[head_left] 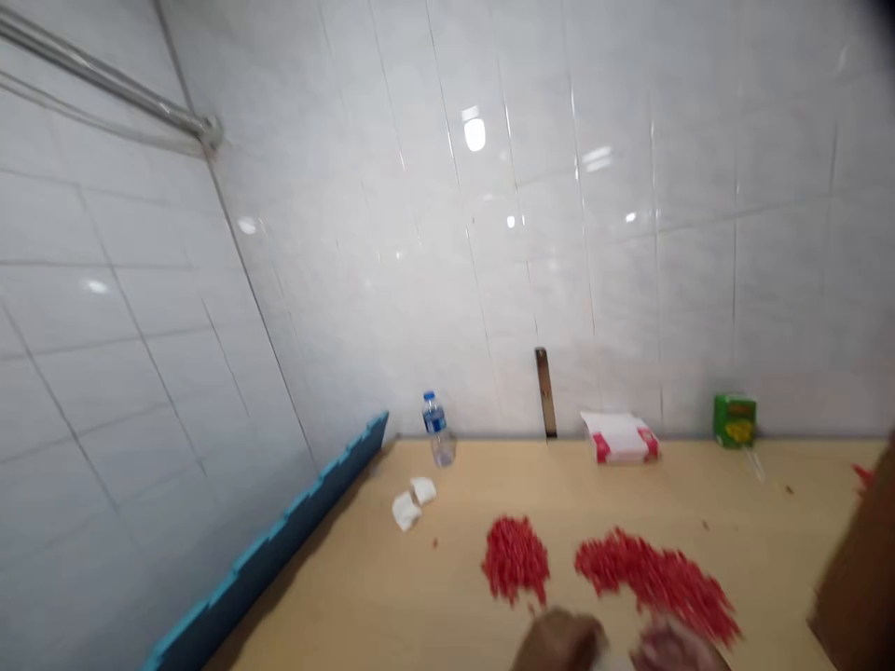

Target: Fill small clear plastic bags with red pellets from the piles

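My left hand (563,643) and my right hand (671,650) show blurred at the bottom edge of the head view, close together. A sliver of something white (615,663) lies between them, too cut off to name. Two heaps of small red pieces lie on the pale wooden surface (419,596). The left heap (516,559) is compact, and the right one (654,582) spreads toward my right hand, nearly touching it. What my hands hold is hidden below the frame.
Along the white tiled wall stand a water bottle (438,431), a red-and-white packet (619,438) and a green box (735,420). Two white crumpled pieces (412,503) lie nearby. A blue foam strip (269,550) edges the left side; a brown object (857,568) intrudes at right.
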### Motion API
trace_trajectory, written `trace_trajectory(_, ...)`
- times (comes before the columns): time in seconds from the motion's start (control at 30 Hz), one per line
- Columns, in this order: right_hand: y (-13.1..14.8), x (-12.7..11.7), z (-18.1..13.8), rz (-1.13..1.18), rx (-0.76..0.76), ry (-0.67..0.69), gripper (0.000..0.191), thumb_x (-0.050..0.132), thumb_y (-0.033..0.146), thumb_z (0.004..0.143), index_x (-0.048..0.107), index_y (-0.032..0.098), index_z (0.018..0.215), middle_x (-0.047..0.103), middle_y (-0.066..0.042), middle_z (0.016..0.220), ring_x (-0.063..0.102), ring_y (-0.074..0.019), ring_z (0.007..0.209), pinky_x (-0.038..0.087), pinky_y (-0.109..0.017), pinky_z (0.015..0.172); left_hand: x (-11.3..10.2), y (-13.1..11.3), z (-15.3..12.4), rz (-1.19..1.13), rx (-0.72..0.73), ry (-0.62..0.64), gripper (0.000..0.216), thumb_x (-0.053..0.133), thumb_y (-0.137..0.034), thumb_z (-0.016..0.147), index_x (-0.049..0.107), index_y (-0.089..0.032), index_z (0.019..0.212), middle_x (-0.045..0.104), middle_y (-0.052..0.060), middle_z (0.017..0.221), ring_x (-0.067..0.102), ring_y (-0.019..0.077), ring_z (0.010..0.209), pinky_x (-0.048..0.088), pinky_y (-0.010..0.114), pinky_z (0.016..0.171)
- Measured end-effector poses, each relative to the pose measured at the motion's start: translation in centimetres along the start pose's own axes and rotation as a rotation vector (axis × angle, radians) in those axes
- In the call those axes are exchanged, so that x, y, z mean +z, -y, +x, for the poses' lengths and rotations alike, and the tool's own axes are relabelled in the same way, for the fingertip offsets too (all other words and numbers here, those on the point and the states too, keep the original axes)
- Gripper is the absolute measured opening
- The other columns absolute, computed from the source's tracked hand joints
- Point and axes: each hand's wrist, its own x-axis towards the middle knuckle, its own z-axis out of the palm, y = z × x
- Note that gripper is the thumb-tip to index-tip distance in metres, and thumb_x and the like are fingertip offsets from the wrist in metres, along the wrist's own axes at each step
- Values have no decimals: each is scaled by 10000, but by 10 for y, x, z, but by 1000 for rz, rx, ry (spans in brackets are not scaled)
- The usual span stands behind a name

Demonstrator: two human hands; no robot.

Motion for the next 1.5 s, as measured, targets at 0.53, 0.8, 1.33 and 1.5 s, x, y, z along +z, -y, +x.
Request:
trace_trajectory(0.53, -33, -8, -49, 295, 127, -86, 372, 781, 406, 685, 568, 144, 842, 728, -53, 750, 697, -155, 625, 533, -278, 601, 22, -41, -4, -447, -268, -114, 139, 599, -291, 843, 686, -187, 815, 728, 35, 785, 671, 155, 717, 542, 278, 731)
trace_trajectory(0.8, -33, 3, -50, 329, 178, -54, 446, 793, 473, 657, 585, 141, 872, 734, -55, 757, 703, -152, 643, 543, -271, 615, 27, -33, 0, -534, -322, -123, 202, 555, -317, 873, 691, -172, 909, 728, 32, 799, 668, 139, 703, 529, 255, 699)
trace_trajectory(1.33, -31, 6, -51, 271, 177, -14, 410, 768, 485, 688, 577, 140, 802, 708, -27, 669, 670, -121, 557, 538, -239, 555, 28, -48, -2, -328, -145, -157, 160, 529, -290, 878, 621, -166, 835, 624, -5, 640, 526, 96, 528, 423, 221, 551)
trace_trajectory(1.5, -32, 6, -51, 257, 185, -8, 395, 764, 473, 693, 576, 138, 785, 704, -26, 662, 672, -127, 554, 537, -239, 544, 28, -46, -1, -299, -110, -154, 142, 534, -272, 865, 621, -165, 830, 645, 4, 658, 537, 100, 539, 418, 222, 549)
